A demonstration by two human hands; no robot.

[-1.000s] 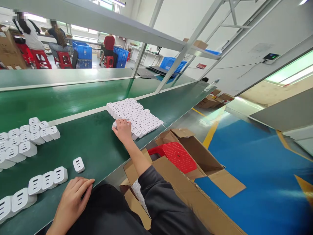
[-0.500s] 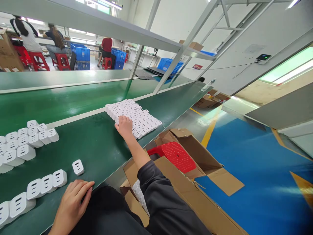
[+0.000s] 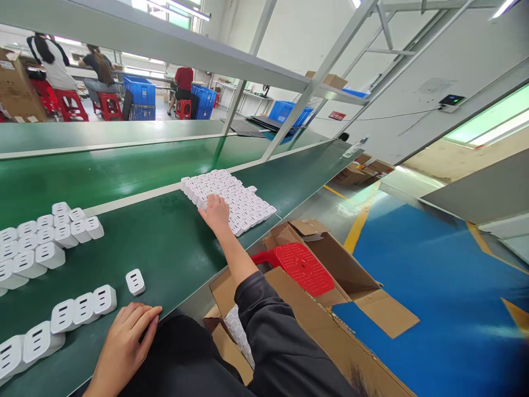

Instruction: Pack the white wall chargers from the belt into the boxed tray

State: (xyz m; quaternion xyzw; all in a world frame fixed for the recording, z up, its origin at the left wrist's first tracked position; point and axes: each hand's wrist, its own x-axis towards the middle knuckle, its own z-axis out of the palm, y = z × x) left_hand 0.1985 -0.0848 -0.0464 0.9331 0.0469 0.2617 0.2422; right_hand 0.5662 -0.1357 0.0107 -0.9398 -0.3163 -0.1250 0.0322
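Note:
My right hand reaches out to the near-left edge of a large block of white USB chargers, packed side by side with their ports facing up. Its fingers bend over the chargers at that edge, thumb to the left, and seem to grip one; the palm hides the contact. My left hand lies on the table's front edge, fingers extended and close together, holding nothing. Just beyond it stands a single white charger. To its left runs a short row of chargers.
More chargers stand in rows at the left of the green table. Below its edge, to the right, are open cardboard boxes and a red stool. A grey shelf frame rises behind. People sit in the background.
The camera view has shifted slightly, moving the whole scene a little to the right. My right hand moves barely along the block's edge. My left hand stays in place.

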